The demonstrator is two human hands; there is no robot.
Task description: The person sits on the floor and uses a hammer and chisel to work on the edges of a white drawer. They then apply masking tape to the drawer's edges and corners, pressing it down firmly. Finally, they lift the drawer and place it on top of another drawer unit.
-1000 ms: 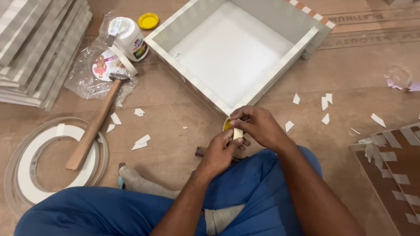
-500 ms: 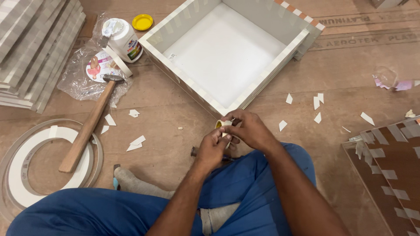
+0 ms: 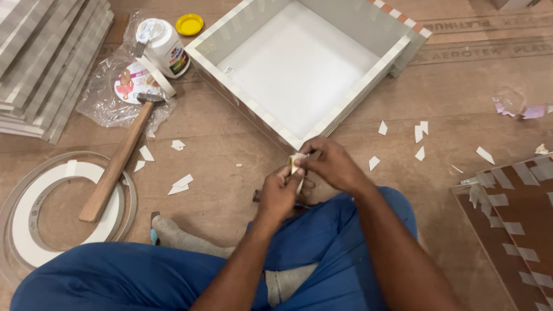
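I sit on a brown board floor in blue trousers. My left hand (image 3: 280,193) and my right hand (image 3: 329,164) meet in front of my knees and pinch a small pale strip piece (image 3: 297,162) between the fingertips of both. Just beyond them stands a white open box (image 3: 368,68) with tiled edges, its near corner almost touching my hands. What lies under my hands is mostly hidden; a small dark tool (image 3: 257,197) peeks out beneath the left wrist.
A wooden-handled hammer (image 3: 117,166) lies at the left beside a coil of white edge band (image 3: 31,214). A white glue bottle (image 3: 165,49), yellow cap (image 3: 189,24) and plastic bag sit behind it. Stacked grey panels (image 3: 43,60) are far left; a taped board (image 3: 514,219) is right. Pale scraps litter the floor.
Both hands have stayed together on the small piece, shifting slightly. The view has tilted, so the box and hammer sit a little lower in frame.
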